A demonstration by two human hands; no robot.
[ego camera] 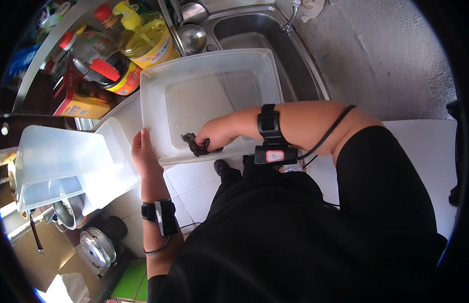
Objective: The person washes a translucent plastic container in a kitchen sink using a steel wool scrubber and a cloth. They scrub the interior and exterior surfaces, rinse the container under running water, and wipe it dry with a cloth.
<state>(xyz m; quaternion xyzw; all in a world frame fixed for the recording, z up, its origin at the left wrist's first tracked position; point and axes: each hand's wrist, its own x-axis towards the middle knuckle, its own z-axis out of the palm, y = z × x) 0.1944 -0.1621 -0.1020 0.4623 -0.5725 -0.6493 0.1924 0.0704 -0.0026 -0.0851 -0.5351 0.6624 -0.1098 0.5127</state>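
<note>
A translucent plastic bin (208,89) lies in front of me, its far right part over the edge of a stainless steel sink (304,72). My left hand (144,149) grips the bin's left rim near the front corner, thumb pointing up. Inside the bin, my right hand (221,132) is closed around a dark, crumpled scouring pad (192,143). The pad touches the bin near its front wall. Part of it is hidden under my fingers. Both forearms carry strapped-on black devices with cables.
More translucent plastic containers (62,155) stand at left. Behind the bin are a yellow pump bottle (149,39), a dark sauce bottle (101,64) and a metal ladle (192,39). A faucet (291,21) rises at the sink's far side, beside a grey wall (389,49). Pots (98,246) sit lower left.
</note>
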